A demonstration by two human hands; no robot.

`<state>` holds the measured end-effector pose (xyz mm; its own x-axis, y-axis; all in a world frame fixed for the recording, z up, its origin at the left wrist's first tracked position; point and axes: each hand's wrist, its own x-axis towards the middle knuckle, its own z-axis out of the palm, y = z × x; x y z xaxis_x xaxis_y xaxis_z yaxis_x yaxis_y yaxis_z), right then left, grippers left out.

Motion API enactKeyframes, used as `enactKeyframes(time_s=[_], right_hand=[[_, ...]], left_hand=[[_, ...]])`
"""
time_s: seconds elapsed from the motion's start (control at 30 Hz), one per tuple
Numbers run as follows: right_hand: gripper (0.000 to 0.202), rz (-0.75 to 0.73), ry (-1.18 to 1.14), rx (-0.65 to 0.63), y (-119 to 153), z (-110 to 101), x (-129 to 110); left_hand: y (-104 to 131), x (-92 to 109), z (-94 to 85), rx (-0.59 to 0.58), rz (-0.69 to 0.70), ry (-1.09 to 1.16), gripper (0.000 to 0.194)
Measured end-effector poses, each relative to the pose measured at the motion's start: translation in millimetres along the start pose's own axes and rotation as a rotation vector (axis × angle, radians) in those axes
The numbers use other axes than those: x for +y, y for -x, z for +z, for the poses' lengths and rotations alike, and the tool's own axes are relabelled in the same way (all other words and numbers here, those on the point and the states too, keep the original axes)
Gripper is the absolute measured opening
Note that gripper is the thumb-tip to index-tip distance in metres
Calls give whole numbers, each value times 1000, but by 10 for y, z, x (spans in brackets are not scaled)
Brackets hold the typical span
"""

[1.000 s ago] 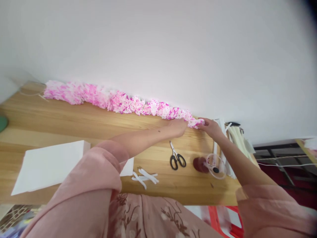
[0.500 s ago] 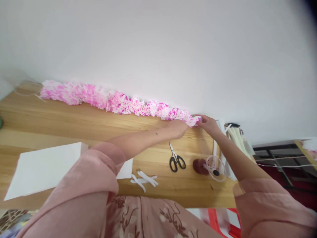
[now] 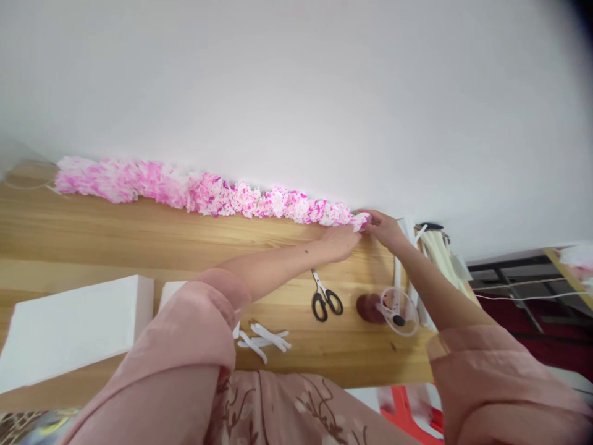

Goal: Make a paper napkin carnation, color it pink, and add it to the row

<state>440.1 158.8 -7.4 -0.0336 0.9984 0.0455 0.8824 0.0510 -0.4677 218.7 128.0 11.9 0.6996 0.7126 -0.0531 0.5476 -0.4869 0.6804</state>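
A long row of crinkled pink and white paper (image 3: 204,191) lies along the wall at the back of the wooden table. At its right end my right hand (image 3: 382,227) pinches the last piece. Close by on the left, my left hand (image 3: 343,243) touches the same end from the front, its fingertips hidden behind the paper and the hand itself. Black-handled scissors (image 3: 327,298) rest in front of my left wrist, blades pointing away from me. Several short white strips (image 3: 265,340) lie crossed nearer the front edge.
A stack of white paper (image 3: 74,330) is at the left. Right of the scissors are a dark red bottle (image 3: 370,308) and a clear round lid (image 3: 399,312). White and cream strips (image 3: 442,256) lie beyond my right forearm. A red and white object (image 3: 407,411) shows below the table edge.
The view has shifted, so the table things appear a little further left. My left hand has come slightly closer to my right hand at the end of the paper row.
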Motion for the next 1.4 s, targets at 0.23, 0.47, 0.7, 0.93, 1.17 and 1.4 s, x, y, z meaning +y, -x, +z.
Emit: enactKeyframes(time_s=[0.23,0.47,0.7,0.93,1.17,1.4], right_hand=[[46,45,-96,12,-23,32,-108],[47,74,-62,27,-20,-2,-66],[41,54,-51,51,-12,36,-100],[41,31,-15,39,-62,54,-197],[56,-56,-52,-74,8,-55,-138],[53,60,205,-5,31,-29,-143]], left_hand=[[-40,26,27,36,-25,-81,40],[-112,-10,33,38,-95,-66,40],[-151,-2,59,51,-106,-51,39],[102,72,-58,12,-65,-120,41],[544,240,-243,-137,161,-328,36],[944,329,-429,-191,254,-432,34]])
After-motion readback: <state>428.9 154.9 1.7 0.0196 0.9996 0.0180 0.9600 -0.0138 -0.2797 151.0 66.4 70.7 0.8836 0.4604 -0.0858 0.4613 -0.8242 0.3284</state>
